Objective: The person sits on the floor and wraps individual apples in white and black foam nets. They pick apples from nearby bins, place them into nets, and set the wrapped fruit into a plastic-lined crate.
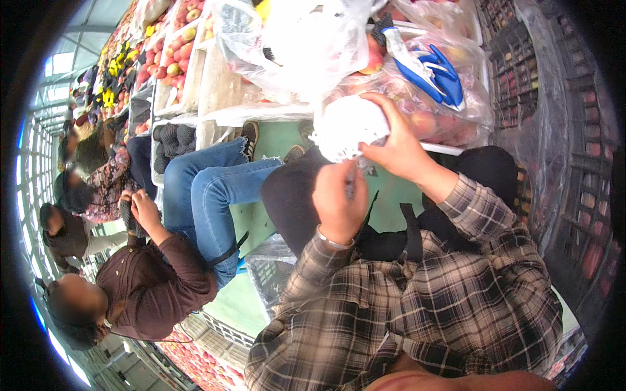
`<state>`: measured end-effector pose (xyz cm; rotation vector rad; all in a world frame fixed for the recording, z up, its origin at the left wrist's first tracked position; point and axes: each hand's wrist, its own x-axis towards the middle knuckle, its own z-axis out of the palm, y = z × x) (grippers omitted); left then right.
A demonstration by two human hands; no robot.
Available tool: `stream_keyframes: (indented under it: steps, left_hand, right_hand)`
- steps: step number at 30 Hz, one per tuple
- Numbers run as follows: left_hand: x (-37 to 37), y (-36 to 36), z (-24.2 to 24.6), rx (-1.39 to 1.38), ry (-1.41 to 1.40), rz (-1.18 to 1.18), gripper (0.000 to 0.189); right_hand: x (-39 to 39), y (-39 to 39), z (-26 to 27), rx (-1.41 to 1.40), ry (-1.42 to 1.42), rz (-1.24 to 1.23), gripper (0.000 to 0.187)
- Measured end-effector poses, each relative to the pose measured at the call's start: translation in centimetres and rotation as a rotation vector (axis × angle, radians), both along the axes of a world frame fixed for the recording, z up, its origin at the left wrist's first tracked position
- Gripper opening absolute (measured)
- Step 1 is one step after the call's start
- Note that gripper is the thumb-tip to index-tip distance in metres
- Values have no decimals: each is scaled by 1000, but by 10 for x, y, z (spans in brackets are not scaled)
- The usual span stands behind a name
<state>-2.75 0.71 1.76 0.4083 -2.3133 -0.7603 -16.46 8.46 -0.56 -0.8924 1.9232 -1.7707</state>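
My right hand (398, 141) grips a round thing in a white foam net (349, 124) from its right side, thumb below and fingers over the top. Strong light washes out its surface, so what is inside cannot be made out. Just beneath it is my left hand (340, 198), blurred, with curled fingers at the ragged lower edge of the net. Whether those fingers pinch the net is unclear. Beyond my right hand, a blue-and-white work glove (430, 73) lies on plastic film over a crate of apples (423, 124).
A bright white plastic bag (308, 49) sits on the crates ahead. To the left, a co-worker in jeans (220, 193) holds a dark netted thing (129, 215). Dark netted round things (173, 139) fill a nearby crate. Black plastic crates (582, 146) of apples stack up at right.
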Motion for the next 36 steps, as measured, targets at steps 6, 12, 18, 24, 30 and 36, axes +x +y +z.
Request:
stream_keyframes:
  steps: [6, 12, 18, 24, 30, 36]
  left_hand:
    - [3, -1, 0, 114, 24, 40, 34]
    - [18, 3, 0, 549, 154, -93, 27]
    - [19, -18, 1, 1460, 297, -56, 54]
    - [0, -25, 2, 1811, 312, -79, 55]
    - [17, -49, -4, 2057, 509, -169, 72]
    - [96, -71, -13, 2000, 836, -381, 85]
  right_hand:
    - [2, 0, 1, -139, -174, -4, 74]
    - [3, 5, -11, -321, -797, 73, 61]
    - [9, 3, -9, -235, -878, 109, 60]
    - [-6, 9, 15, -57, -33, 514, 79]
    - [-16, 13, 25, -155, -409, 516, 79]
    - [-19, 12, 2, -11, -364, 534, 50]
